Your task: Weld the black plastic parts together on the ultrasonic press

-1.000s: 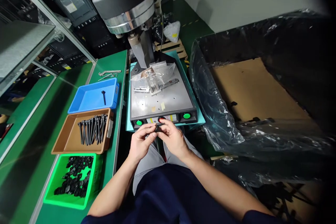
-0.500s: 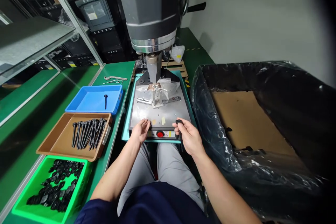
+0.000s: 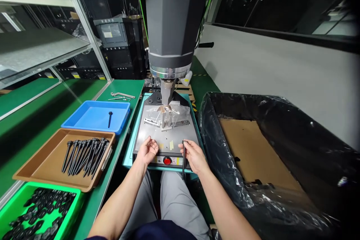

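Note:
My right hand grips a long black bolt-like rod by its thick head. The shaft hangs nearly upright past the machine's front edge. My left hand is palm up at the front left of the metal base plate, fingers loosely curled and apart with nothing visible in them. Between the hands, on the machine's front face, is a red push button. Farther back on the plate stands a metal fixture wrapped with clear plastic film, directly beneath the machine's pointed tool head.
At left, a brown tray holds several similar black rods, a green bin small black parts, and a blue tray one rod. A wrench lies behind them. A black plastic-lined box with cardboard stands at right.
The view has tilted up, so the scene sits lower in the frame. My right hand now holds the rod with its full shaft showing. My left hand stays near the plate's front edge.

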The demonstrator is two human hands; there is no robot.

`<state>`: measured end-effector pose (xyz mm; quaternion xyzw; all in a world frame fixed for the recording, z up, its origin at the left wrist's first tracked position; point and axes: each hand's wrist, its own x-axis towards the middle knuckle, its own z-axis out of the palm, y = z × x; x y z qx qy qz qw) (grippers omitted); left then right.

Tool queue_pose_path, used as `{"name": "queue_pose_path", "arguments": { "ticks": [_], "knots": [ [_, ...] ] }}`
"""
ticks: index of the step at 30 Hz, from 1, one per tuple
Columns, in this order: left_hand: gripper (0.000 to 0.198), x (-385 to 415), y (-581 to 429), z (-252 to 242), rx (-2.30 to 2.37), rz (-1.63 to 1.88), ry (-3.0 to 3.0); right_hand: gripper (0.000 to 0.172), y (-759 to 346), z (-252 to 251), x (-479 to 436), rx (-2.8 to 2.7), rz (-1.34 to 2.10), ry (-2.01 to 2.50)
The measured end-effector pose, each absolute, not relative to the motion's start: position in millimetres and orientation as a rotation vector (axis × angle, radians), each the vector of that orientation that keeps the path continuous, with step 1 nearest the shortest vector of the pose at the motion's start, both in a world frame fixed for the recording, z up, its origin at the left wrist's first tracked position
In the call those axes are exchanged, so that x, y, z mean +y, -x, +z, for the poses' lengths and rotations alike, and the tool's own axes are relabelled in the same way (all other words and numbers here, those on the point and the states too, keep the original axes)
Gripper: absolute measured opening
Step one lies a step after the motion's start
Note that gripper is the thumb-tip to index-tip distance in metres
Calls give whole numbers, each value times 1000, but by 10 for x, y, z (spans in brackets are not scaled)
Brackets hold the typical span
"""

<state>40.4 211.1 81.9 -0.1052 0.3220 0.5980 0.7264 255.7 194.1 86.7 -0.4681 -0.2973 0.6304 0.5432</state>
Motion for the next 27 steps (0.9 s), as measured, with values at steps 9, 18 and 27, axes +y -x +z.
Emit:
{"name": "queue_pose_path", "arguments": {
  "ticks": [9, 18, 27],
  "knots": [
    [4, 2012, -283, 844, 658, 1426, 90, 28, -2312, 705, 2699, -832, 1495, 1302],
    [76, 1972, -402, 1020, 706, 1617, -213, 35, -2085, 941, 2996, -1110, 1460, 1070],
    [86, 2062, -512, 1378, 873, 1719, -422, 41, -2069, 1114, 3207, -1156, 1128, 925]
  ]
}}
